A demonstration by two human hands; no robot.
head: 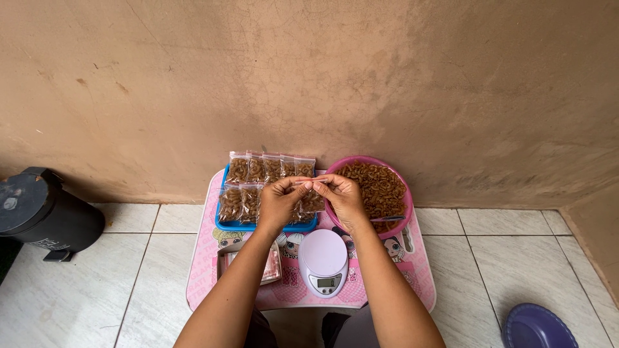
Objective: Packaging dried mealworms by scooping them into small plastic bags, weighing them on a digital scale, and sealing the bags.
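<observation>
Both hands, left hand [278, 201] and right hand [340, 194], pinched the top edge of a small clear bag [311, 198] above the blue tray [300, 226]; top edge ran left-right, bag hung downward.

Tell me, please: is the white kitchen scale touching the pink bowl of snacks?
Apart. The head view shows a strip of pink table between the scale and the bowl.

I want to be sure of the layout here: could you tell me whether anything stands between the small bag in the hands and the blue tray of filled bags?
Nothing visible does. Both hands, left and right, pinch the small bag at its top edge, directly above the blue tray, over its right end beside the pink bowl.
</observation>
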